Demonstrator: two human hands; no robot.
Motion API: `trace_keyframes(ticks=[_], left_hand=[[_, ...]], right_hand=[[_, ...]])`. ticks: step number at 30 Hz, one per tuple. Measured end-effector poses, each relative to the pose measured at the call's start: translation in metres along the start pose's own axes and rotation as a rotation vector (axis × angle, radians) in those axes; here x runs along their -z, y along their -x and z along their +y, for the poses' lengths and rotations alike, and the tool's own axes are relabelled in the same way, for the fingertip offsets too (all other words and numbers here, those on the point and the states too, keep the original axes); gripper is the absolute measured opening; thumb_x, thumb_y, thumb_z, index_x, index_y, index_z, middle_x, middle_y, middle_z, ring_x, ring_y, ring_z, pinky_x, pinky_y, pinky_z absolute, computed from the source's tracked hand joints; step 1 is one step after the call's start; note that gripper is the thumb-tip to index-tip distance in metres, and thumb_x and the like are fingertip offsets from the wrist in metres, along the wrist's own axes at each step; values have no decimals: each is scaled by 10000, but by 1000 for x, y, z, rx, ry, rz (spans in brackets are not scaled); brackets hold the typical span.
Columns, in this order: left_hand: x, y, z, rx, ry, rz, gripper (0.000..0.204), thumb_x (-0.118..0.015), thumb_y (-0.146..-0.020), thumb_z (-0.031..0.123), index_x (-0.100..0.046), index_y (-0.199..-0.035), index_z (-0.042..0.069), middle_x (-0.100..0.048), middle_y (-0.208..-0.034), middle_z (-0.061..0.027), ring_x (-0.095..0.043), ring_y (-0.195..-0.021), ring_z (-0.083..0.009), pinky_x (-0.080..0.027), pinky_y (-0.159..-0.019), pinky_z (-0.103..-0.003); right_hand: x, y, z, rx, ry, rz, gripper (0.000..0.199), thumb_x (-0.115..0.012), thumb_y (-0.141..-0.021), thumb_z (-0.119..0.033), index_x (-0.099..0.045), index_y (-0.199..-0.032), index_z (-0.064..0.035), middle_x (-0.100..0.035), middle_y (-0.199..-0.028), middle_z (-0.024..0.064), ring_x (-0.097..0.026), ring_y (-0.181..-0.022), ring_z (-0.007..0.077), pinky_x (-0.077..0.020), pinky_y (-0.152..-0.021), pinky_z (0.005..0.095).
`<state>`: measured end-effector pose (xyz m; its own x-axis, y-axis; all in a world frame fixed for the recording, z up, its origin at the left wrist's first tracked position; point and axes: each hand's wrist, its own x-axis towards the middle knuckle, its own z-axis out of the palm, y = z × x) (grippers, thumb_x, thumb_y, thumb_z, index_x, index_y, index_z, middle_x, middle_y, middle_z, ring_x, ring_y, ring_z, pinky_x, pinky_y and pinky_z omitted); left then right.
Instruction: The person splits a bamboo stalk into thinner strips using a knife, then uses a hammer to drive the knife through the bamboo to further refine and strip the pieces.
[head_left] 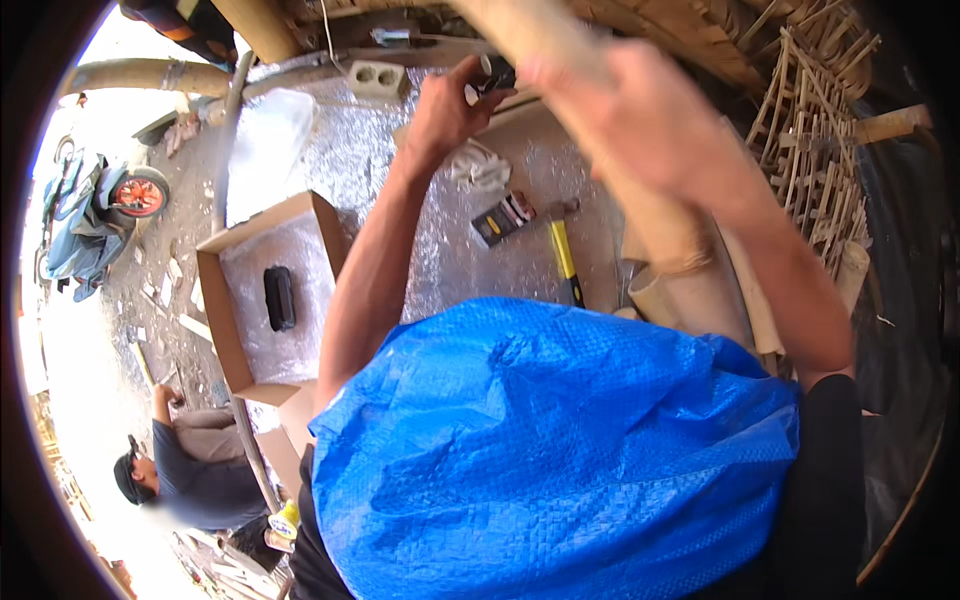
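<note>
My right hand [645, 125] is closed round a thick pale bamboo pole [650, 225], which slants from the top middle down toward the right; motion blurs both. Farther left, my left hand [445, 115] reaches to the far side of the work surface, its fingers curled at a small dark item with a pale round end [487, 66]. What that item is does not show clearly. Below the left hand lie a crumpled white cloth [480, 168], a small black-and-yellow box [497, 222] and a hammer [565, 262] with a yellow and black handle. A blue tarp [560, 430] covers my lap.
An open cardboard box [224, 325] on the left holds a black case [279, 298]. Behind it are clear plastic sheeting [350, 130] and a socket block [378, 80]. Cut bamboo tubes [655, 297] and thin bamboo sticks [815, 170] stand right. A person [205, 480] sits lower left.
</note>
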<state>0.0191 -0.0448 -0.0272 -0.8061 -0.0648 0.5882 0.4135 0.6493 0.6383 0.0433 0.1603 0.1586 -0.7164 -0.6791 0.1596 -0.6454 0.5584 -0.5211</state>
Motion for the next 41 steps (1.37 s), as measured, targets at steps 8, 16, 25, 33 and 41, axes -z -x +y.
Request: trace_keyframes(ticks=[8,16,25,33,41], left_hand=[[-12,-7,-8,-13,35,6,325,-808,-827,220,-661,-1026,7,-728,-941,-212,-707,-880,-399,-569,-754,-428],[-6,-16,-31,129,108,18,409,-867,-747,255,-708,-1028,3,-762,-933,-149,-754,-838,-258,-582,-791,-358],[-6,-42,-53,155,514,208,291,-752,-862,242,-684,-926,-34,-728,-861,-105,-702,-779,-183,-583,-755,-331],[-64,-74,-37,290,917,583,728,-328,-1024,646,-667,-980,2,-680,-839,-53,-624,-777,-126,-506,-706,-296],[-49,-63,-47,134,484,121,388,-740,-895,358,-694,-1019,-7,-722,-901,-33,-679,-833,-150,-555,-728,-301]], right_hand=[[-23,-7,46,-220,-129,120,550,-586,-958,-506,-660,-872,32,-651,-667,125,-688,-643,224,-538,-608,360],[-20,-5,41,-343,-268,24,623,-612,-902,-596,-696,-907,22,-675,-705,154,-708,-714,274,-535,-674,389],[-44,-89,66,-325,-169,31,704,-624,-866,-627,-715,-952,65,-714,-853,243,-721,-947,366,-547,-850,429],[-14,-104,69,-205,-191,-169,700,-649,-872,-604,-622,-865,95,-577,-627,98,-639,-506,211,-511,-464,336],[-9,-107,64,-223,-58,-284,727,-574,-882,-670,-615,-1188,-11,-667,-926,199,-695,-795,291,-515,-791,405]])
